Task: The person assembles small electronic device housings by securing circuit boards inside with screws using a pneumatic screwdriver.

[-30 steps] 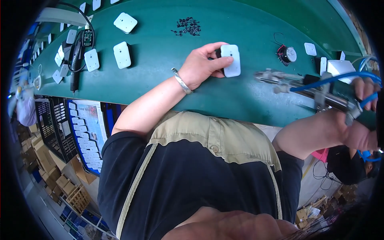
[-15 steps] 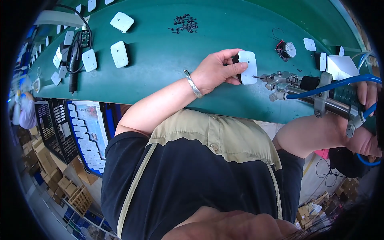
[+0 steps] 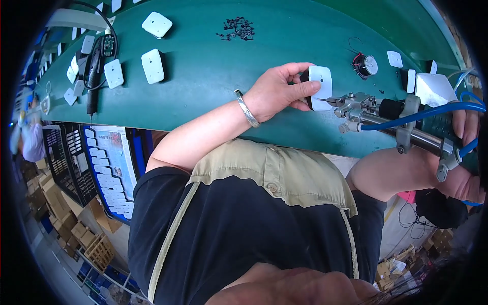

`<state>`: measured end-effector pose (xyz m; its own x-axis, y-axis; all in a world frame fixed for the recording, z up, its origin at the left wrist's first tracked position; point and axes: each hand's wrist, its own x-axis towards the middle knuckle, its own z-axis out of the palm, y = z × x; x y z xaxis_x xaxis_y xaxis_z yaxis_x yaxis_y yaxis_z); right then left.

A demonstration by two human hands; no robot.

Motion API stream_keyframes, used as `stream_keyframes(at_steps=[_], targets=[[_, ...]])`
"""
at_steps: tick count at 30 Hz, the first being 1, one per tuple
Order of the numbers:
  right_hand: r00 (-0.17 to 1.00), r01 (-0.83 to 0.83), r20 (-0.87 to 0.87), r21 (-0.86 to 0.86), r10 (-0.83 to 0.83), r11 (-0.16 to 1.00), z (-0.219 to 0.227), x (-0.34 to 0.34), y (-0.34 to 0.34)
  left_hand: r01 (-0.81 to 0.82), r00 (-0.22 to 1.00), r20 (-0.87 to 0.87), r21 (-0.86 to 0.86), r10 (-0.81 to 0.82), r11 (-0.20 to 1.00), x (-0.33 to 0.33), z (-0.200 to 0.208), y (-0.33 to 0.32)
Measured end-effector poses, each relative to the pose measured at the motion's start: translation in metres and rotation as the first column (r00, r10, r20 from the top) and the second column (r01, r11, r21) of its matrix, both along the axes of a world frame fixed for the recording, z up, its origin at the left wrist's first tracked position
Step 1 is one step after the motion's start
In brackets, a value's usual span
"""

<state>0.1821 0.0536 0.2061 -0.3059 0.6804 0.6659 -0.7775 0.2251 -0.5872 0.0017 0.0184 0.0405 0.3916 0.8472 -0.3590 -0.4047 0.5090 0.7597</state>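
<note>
My left hand (image 3: 279,94) is closed round a small black housing with a white rounded face (image 3: 320,95), the thumb pressed on that face. It tilts just above the green bench, white side toward me. At its lower right edge, the thin tip of a power screwdriver (image 3: 373,118) with a metal nose and clamped steel tube touches or nearly touches it; I cannot tell which. At the right rim my right hand (image 3: 465,123) wraps the screwdriver's dark green body, partly hidden behind the tube and blue hose (image 3: 424,116).
Loose black screws (image 3: 236,29) lie in a heap on the green bench (image 3: 203,66). A round speaker with wires (image 3: 367,65) sits toward the right, near a white box (image 3: 434,89). At left are several white-faced housings (image 3: 152,66) and a corded black screwdriver (image 3: 92,76).
My left hand and the housing have shifted slightly right, toward the screwdriver. The screwdriver's nose sits a little lower. The whole view has moved slightly.
</note>
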Motion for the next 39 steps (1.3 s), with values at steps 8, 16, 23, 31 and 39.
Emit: stream_keyframes(at_steps=[8,16,23,31,39], targets=[[0.989,0.104,-0.1,-0.052,-0.109,0.993,-0.01,-0.001,0.006,-0.033,0.998,-0.043,0.046,0.035,0.998,0.001,-0.004,-0.001],[0.963,0.246,0.112,0.015,-0.246,0.969,0.011,0.051,-0.024,-0.313,0.95,0.022,0.058,0.312,0.948,-0.03,-0.017,0.016],[0.957,0.25,0.135,0.065,-0.257,0.966,-0.004,0.047,-0.023,-0.309,0.845,-0.306,0.388,0.438,0.868,-0.084,0.021,0.075],[0.898,0.428,0.108,-0.002,-0.426,0.904,-0.014,0.052,-0.007,0.09,-0.046,-0.913,0.401,0.406,0.912,-0.23,-0.022,0.24],[0.895,0.442,0.09,-0.067,-0.436,0.894,-0.019,0.055,0.008,0.322,-0.064,-0.863,0.458,0.502,0.828,-0.179,0.006,0.272]])
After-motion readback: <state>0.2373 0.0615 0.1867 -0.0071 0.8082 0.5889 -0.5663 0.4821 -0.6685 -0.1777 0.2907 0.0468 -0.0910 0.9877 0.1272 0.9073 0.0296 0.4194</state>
